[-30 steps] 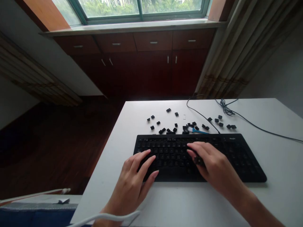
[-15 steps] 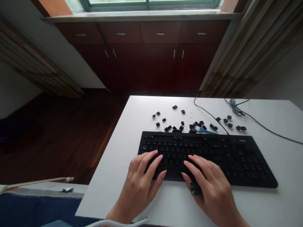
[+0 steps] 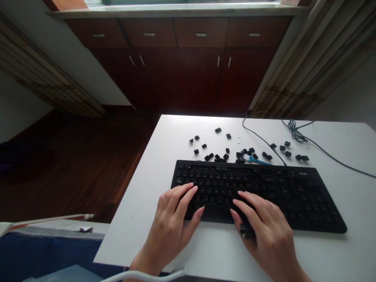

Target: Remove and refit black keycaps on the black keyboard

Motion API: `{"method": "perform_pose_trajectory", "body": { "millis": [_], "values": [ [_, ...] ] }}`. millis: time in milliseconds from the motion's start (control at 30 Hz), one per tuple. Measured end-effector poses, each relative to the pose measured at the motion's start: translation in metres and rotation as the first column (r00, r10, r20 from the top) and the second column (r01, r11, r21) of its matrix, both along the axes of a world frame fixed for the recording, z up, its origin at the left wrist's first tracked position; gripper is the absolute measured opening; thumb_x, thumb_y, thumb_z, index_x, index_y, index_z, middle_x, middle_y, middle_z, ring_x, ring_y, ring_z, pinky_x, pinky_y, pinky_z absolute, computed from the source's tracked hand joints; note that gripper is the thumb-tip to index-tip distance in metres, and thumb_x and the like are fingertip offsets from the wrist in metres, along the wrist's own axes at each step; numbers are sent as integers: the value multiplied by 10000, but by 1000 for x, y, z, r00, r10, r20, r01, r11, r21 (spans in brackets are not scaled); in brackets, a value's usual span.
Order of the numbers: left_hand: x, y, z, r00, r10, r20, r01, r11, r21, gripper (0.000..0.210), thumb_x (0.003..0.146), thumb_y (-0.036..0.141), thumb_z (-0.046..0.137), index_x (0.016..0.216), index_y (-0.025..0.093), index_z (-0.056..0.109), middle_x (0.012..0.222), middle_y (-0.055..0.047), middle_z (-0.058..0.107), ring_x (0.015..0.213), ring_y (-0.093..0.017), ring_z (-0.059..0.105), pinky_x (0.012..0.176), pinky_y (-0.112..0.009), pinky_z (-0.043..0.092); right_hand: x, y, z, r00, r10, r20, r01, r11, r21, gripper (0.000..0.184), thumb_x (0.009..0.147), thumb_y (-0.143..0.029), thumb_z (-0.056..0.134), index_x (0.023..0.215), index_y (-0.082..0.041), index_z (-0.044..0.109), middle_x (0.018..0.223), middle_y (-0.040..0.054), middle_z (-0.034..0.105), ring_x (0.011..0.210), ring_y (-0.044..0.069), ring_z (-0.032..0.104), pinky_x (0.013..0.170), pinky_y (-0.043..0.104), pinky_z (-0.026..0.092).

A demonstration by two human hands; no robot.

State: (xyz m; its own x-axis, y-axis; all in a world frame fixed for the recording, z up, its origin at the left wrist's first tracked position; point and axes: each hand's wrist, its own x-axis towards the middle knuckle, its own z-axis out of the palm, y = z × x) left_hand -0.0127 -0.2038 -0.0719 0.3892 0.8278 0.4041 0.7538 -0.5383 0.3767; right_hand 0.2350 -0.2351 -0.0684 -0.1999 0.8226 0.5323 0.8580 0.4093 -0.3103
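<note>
A black keyboard (image 3: 264, 213) lies on the white table, with keys in its left and middle parts and dark gaps toward the right. My left hand (image 3: 170, 219) rests over its lower left keys, fingers spread, holding nothing. My right hand (image 3: 264, 227) lies over the middle, fingertips on the lower keys. Tucked between its thumb and palm is a short black object with a metallic end (image 3: 246, 231), mostly hidden, its kind unclear. Several loose black keycaps (image 3: 217, 130) lie scattered behind the keyboard, beside a small blue brush (image 3: 256, 159) with pale bristles.
The keyboard cable (image 3: 261, 139) runs back from its top edge, and a bundled stretch (image 3: 295, 131) crosses the right of the table (image 3: 138, 203). Beyond stands a dark red cabinet (image 3: 176, 78). A white curved bar (image 3: 152, 276) passes near my left wrist.
The view has tilted slightly downward. My right hand has shifted a little to the right and my left fingertips slightly to the left, both still over the keys.
</note>
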Motion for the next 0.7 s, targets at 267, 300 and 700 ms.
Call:
{"method": "perform_pose_trajectory", "body": {
  "millis": [267, 300, 700],
  "values": [
    [0, 0, 1, 1000, -22, -22, 21, 1000, -19, 509, 928, 174, 644, 1411, 177, 484, 1356, -148, 566, 1255, -296, 522, 1056, -470, 449, 2, -2, -1, 1000, 6, 20, -5, 999, -36, 252, 894, -170, 693, 1146, -189, 711, 1195, 101, 716, 1100, 262, 664, 965, 421, 488],
    [0, 0, 1, 1000, -21, -23, 20, 1000, -18, 508, 929, 174, 642, 1411, 179, 483, 1356, -148, 566, 1255, -296, 522, 1055, -470, 449, 3, -2, -1, 1000, 3, 20, -2, 999, -35, 257, 895, -171, 691, 1151, -193, 711, 1196, 101, 716, 1099, 263, 665, 964, 422, 491],
    [1, 1, 1, 998, -23, -61, 22, 1000, -16, 464, 930, 183, 644, 1377, 178, 520, 1367, -144, 557, 1254, -305, 510, 1058, -485, 428, -14, 3, 3, 993, 87, 76, -81, 994, -72, 327, 944, -247, 653, 1264, -197, 694, 1321, 167, 645, 1248, 333, 584, 971, 496, 498]
  ]
}}
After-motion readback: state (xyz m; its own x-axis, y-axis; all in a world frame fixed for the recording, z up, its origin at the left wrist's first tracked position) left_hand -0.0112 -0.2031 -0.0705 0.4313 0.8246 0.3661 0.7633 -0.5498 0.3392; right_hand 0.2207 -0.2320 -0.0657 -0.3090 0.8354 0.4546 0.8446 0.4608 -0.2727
